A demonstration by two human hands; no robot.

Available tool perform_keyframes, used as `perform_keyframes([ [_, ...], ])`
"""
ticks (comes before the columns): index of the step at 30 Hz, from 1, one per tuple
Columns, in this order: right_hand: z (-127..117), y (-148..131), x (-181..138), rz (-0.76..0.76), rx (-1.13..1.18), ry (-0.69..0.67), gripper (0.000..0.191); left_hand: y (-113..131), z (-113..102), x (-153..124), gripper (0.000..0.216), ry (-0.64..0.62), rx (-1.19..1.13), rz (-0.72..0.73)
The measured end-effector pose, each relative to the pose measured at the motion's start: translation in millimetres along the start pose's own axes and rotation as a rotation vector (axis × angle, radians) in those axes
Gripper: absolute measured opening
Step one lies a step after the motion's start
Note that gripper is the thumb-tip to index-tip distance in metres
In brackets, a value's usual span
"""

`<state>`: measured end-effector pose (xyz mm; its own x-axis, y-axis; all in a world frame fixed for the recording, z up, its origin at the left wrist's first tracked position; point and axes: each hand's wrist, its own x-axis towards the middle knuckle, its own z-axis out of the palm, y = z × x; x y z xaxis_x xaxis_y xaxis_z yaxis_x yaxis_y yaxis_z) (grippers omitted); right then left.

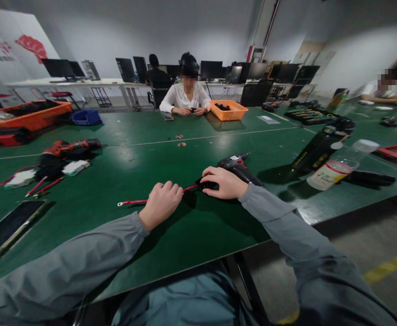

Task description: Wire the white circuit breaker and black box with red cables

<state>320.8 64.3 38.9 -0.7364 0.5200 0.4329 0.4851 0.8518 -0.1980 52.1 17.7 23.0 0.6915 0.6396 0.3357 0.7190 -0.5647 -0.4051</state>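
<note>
My left hand is closed in a fist around a thin red cable that lies across the green table. The cable's metal lug end sticks out to the left of the fist. My right hand is curled down over a small black part where the cable's other end meets it. A black and grey power drill lies just behind my right hand.
A clear plastic bottle and a black tool case lie to the right. A red drill, red cables and a phone are on the left. Across the table sits a person beside an orange bin.
</note>
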Motion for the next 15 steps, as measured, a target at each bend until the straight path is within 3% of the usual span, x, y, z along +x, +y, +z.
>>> perform_keyframes([
  [15,7.3,6.1,-3.6,-0.017,-0.011,-0.034,0.032,1.4,-2.1,1.0,0.018,-0.002,-0.012,-0.015],
])
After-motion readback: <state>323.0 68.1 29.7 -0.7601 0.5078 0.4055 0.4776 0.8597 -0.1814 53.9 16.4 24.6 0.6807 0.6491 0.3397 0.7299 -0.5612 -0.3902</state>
